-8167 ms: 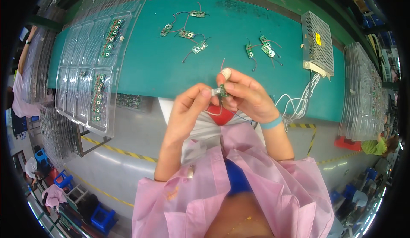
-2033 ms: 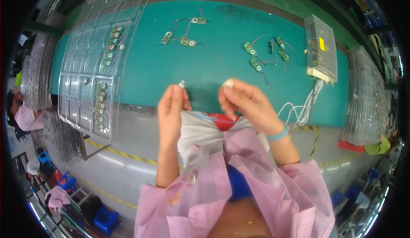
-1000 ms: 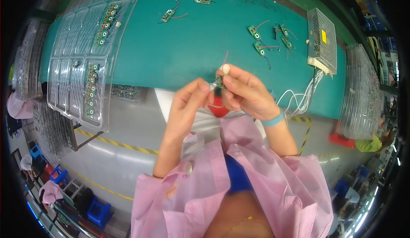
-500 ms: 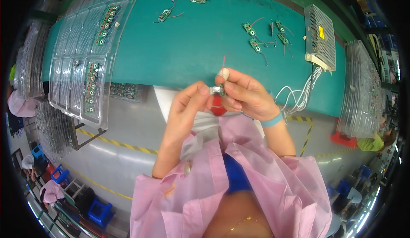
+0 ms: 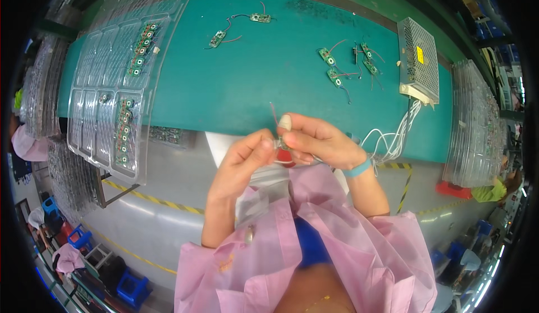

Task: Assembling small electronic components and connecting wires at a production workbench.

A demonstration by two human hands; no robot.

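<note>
In front of my chest, both hands meet at the near edge of the green work mat. My right hand [image 5: 323, 140] is closed, pinching a small circuit board [image 5: 283, 144] that is mostly hidden by the fingers. From it a thin red wire [image 5: 273, 112] sticks up past the thumb and index finger, one of which wears a pale finger cover [image 5: 285, 123]. My left hand [image 5: 245, 157] is closed too, its thumb and index fingertips pinching a small silvery piece [image 5: 277, 143] against the board's side. How the two parts join cannot be seen.
Clear plastic trays [image 5: 106, 108] holding rows of green boards lie at the left. Loose wired boards [image 5: 261, 17] rest at the back, with several more [image 5: 334, 78] on the right. A perforated metal power supply [image 5: 418, 60] with white cables [image 5: 401, 130] stands far right, beside stacked trays [image 5: 473, 125].
The view has tilted, so the bench appears lower. My hands have drawn closer together, the board has turned, and its red wire now leans left. Less of the board and silvery piece shows.
</note>
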